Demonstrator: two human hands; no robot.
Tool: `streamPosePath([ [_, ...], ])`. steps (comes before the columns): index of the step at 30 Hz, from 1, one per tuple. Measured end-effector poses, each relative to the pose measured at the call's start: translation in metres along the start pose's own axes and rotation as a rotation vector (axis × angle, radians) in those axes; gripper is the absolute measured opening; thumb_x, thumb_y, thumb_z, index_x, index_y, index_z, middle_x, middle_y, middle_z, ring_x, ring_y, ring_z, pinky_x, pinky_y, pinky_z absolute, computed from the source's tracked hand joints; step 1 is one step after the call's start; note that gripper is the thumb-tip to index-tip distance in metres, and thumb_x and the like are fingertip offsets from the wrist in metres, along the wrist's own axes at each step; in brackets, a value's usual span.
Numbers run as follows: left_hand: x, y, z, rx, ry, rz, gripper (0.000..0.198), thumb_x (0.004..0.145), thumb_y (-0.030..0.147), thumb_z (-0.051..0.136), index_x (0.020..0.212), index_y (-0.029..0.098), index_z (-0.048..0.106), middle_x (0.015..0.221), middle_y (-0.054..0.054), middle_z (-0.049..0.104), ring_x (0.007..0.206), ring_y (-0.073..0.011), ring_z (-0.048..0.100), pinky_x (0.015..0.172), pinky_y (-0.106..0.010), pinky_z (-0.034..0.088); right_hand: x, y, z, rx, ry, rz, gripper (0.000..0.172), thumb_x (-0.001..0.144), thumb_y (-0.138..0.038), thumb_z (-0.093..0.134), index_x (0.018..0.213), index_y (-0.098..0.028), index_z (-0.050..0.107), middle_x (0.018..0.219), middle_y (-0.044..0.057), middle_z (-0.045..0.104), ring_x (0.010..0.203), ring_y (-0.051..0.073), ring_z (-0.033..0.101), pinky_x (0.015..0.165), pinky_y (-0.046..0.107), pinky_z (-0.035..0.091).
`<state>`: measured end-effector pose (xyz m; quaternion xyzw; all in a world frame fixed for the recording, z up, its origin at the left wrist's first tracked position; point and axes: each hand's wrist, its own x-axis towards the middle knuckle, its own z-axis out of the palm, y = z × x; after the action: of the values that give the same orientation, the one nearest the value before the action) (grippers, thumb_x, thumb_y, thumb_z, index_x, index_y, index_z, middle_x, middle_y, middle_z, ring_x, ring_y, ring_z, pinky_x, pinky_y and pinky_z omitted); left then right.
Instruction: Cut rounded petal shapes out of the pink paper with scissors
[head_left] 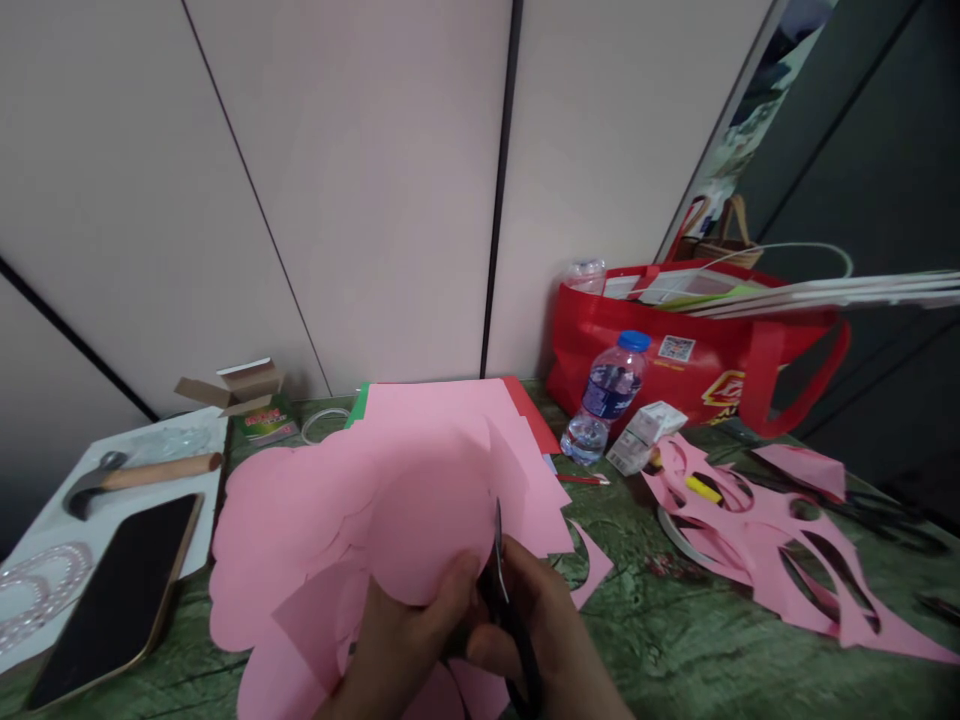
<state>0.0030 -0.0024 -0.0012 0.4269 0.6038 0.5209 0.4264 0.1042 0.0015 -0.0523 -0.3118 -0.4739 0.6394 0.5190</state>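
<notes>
My left hand (pixel 420 635) pinches the lower edge of a rounded piece of pink paper (pixel 431 510), thumb on top. In my right hand (pixel 547 620) is a pair of scissors (pixel 504 590) with dark handles, its blades pointing up along the right edge of that paper. Whether the blades touch the paper is hard to tell. Beneath lies a scalloped pile of pink cut paper (pixel 277 520). Behind it are pink sheets (pixel 442 397), with red and green paper showing at their edges. A curved pink offcut (pixel 595 568) rests right of the scissors.
At left, a hammer (pixel 161 470), a phone (pixel 120 600) and beads (pixel 45 590) lie near an opened small box (pixel 266 415). To the right stand a water bottle (pixel 609 395), a white carton (pixel 646 437) and a red bag (pixel 675 350), with pink scraps (pixel 795 550) in front.
</notes>
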Motion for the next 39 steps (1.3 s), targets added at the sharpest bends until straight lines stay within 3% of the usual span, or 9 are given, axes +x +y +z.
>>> streamPosePath([
  [5, 0.002, -0.001, 0.0, -0.047, -0.005, 0.015, 0.015, 0.058, 0.034, 0.062, 0.05, 0.021, 0.059, 0.052, 0.001, 0.066, 0.053, -0.0179, 0.062, 0.049, -0.025, 0.049, 0.0, 0.0, 0.004, 0.007, 0.073, -0.044, 0.056, 0.044, -0.064, 0.075, 0.066, -0.019, 0.05, 0.055, -0.007, 0.04, 0.047, 0.009, 0.028, 0.041, 0.02, 0.023],
  [9, 0.001, 0.0, 0.0, -0.022, 0.016, 0.003, 0.016, 0.057, 0.035, 0.063, 0.051, 0.02, 0.061, 0.045, 0.002, 0.063, 0.047, -0.0168, 0.059, 0.044, -0.024, 0.046, 0.001, 0.006, 0.004, 0.095, 0.03, -0.01, 0.054, 0.044, -0.058, 0.079, 0.071, -0.019, 0.053, 0.058, -0.006, 0.042, 0.049, 0.009, 0.032, 0.044, 0.02, 0.026],
  [13, 0.001, 0.0, 0.0, 0.001, 0.037, 0.001, 0.019, 0.056, 0.035, 0.062, 0.045, 0.021, 0.056, 0.041, 0.003, 0.059, 0.043, -0.0154, 0.056, 0.04, -0.024, 0.043, 0.001, 0.016, 0.002, 0.147, 0.077, 0.029, 0.054, 0.037, -0.05, 0.084, 0.069, -0.019, 0.054, 0.052, -0.008, 0.042, 0.045, 0.008, 0.028, 0.04, 0.019, 0.021],
  [17, 0.002, -0.004, 0.0, 0.021, 0.048, 0.031, 0.019, 0.057, 0.036, 0.062, 0.046, 0.021, 0.056, 0.042, 0.002, 0.059, 0.045, -0.0163, 0.056, 0.043, -0.025, 0.044, 0.001, 0.023, -0.001, 0.179, 0.032, 0.065, 0.052, 0.039, -0.048, 0.083, 0.071, -0.019, 0.054, 0.054, -0.007, 0.045, 0.046, 0.008, 0.03, 0.039, 0.019, 0.02],
  [22, 0.004, -0.008, -0.001, 0.025, 0.039, 0.054, 0.017, 0.058, 0.037, 0.061, 0.052, 0.021, 0.058, 0.049, 0.001, 0.062, 0.05, -0.018, 0.058, 0.045, -0.026, 0.044, -0.002, 0.014, 0.0, 0.128, 0.05, 0.052, 0.042, 0.045, -0.034, 0.085, 0.07, -0.02, 0.054, 0.053, -0.008, 0.045, 0.044, 0.007, 0.028, 0.04, 0.019, 0.019],
  [28, 0.006, -0.007, -0.002, 0.026, 0.008, 0.099, 0.021, 0.06, 0.037, 0.059, 0.046, 0.021, 0.055, 0.046, 0.002, 0.058, 0.047, -0.0155, 0.053, 0.046, -0.025, 0.043, -0.002, 0.005, 0.001, 0.132, 0.046, 0.059, 0.044, 0.044, -0.035, 0.086, 0.067, -0.019, 0.053, 0.058, -0.006, 0.049, 0.045, 0.007, 0.036, 0.04, 0.019, 0.025],
  [33, 0.007, -0.008, -0.004, 0.036, 0.004, 0.113, 0.029, 0.061, 0.036, 0.061, 0.039, 0.022, 0.049, 0.035, 0.006, 0.044, 0.037, -0.0107, 0.039, 0.039, -0.023, 0.035, -0.004, 0.004, 0.0, 0.163, -0.023, 0.032, 0.046, 0.048, -0.045, 0.083, 0.071, -0.019, 0.053, 0.05, -0.009, 0.045, 0.041, 0.005, 0.031, 0.038, 0.018, 0.023],
  [39, 0.008, -0.007, -0.003, -0.008, 0.005, 0.103, 0.031, 0.061, 0.034, 0.061, 0.036, 0.021, 0.047, 0.034, 0.006, 0.041, 0.037, -0.009, 0.036, 0.038, -0.021, 0.032, -0.002, 0.002, 0.003, 0.135, 0.05, 0.057, 0.047, 0.043, -0.041, 0.085, 0.068, -0.02, 0.052, 0.049, -0.009, 0.045, 0.038, 0.005, 0.033, 0.036, 0.017, 0.027],
])
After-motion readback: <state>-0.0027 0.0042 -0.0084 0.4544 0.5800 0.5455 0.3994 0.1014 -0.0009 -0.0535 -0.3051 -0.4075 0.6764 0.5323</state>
